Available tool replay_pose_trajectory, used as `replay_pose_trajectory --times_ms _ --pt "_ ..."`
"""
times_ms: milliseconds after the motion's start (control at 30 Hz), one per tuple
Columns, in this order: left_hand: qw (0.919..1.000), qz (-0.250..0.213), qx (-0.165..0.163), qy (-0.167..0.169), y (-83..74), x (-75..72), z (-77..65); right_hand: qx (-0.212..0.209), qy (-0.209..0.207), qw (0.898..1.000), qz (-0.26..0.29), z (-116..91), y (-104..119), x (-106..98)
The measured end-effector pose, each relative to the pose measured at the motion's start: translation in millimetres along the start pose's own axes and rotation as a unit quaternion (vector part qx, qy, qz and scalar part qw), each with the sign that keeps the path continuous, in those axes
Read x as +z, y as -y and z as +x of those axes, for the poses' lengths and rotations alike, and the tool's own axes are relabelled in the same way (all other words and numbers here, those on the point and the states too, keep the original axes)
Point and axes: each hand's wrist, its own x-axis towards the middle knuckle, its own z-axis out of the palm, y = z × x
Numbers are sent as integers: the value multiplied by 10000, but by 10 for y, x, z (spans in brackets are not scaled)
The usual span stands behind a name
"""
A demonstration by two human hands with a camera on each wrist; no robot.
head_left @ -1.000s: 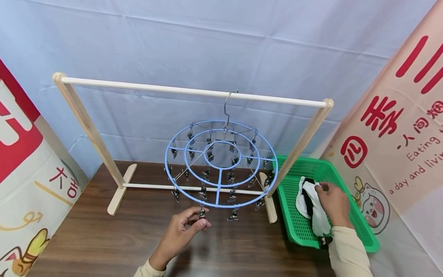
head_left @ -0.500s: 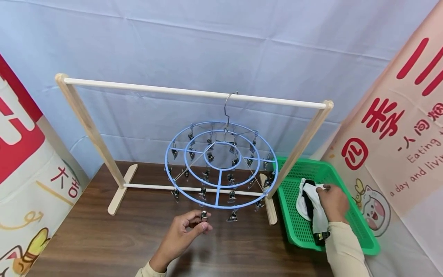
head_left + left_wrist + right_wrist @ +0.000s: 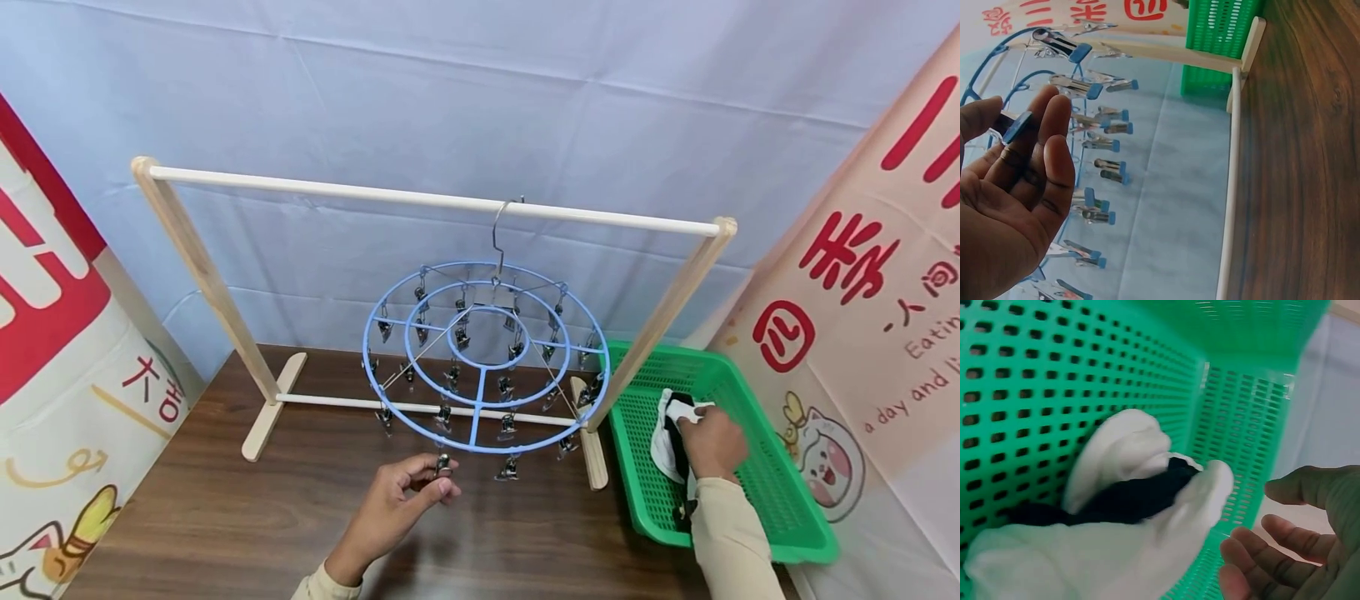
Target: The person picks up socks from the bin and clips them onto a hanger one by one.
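Note:
My left hand [image 3: 390,508] pinches a small metal clip [image 3: 443,463] between thumb and fingers, at the near edge of a round blue clip hanger [image 3: 477,405]. In the left wrist view the clip's blue tip [image 3: 1019,127] pokes out beside the fingers. My right hand [image 3: 714,446] is over a green basket [image 3: 678,364], above white cloth [image 3: 1085,562] and black cloth [image 3: 1138,497], soft and bunched like socks. In the right wrist view its thumb and fingers are spread apart, with nothing between them, beside the white cloth.
The hanger hooks over the white top bar [image 3: 322,190] of a wooden rack standing on a brown table [image 3: 210,508]. Several other clips [image 3: 508,469] dangle from its rings. The basket stands by the rack's right post [image 3: 660,321]. Printed cloths flank both sides.
My right hand has shifted slightly over the cloth, its sleeve now covering more of the white piece. The left hand keeps its pinch on the clip. The head view has turned slightly.

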Motion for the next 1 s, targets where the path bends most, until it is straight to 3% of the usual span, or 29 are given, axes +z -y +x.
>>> replay_pose_trajectory --times_ms 300,533,800,1000 --pt "9997 -183 -162 22 -11 2 6 -283 322 9987 -261 18 -19 51" --pt "9994 -221 -252 -76 -1 5 12 -437 1304 9878 -724 57 -47 121" --pt "9994 -185 -275 -85 53 1 22 56 2307 9708 -660 119 -39 149" --pt "9989 -201 -407 -88 23 5 20 -192 2501 9653 -729 127 -30 144"
